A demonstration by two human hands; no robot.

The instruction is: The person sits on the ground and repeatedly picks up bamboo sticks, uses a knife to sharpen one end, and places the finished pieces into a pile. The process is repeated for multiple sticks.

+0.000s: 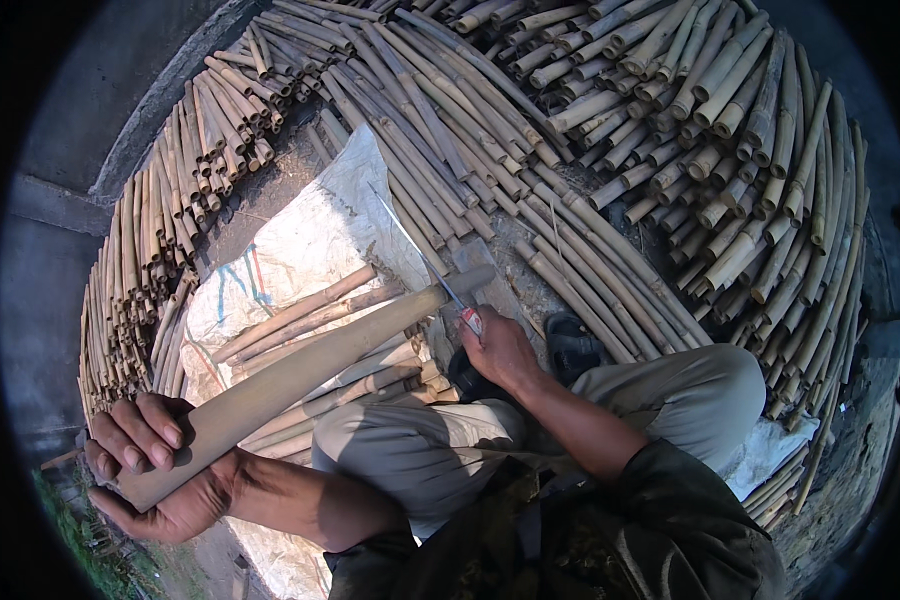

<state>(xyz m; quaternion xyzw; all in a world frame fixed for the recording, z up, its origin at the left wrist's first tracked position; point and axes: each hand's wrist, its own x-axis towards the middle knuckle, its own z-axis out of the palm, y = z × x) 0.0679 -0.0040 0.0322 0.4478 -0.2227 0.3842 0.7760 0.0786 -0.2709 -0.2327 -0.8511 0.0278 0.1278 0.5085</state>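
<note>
My left hand [165, 460], at the lower left, is closed around the near end of a bamboo pole [320, 360], fingers over it and thumb below. The pole slants up to the right above my knee, looking wider near the left hand. In my right hand [500, 350] is the red-and-white grip of a long, narrow-bladed cutting tool [410, 236]. Its thin blade crosses the pole near the far end and points up to the left; any teeth are too small to make out. Shorter bamboo pieces [310, 312] lie beneath the pole.
A white woven sack [320, 225] is spread on the ground before me. Stacked bamboo poles [185, 165] curve round the left and back, with a large pile [720, 130] at right. More poles [600, 275] lie near my dark shoe [573, 345]. A grey wall [60, 205] stands left.
</note>
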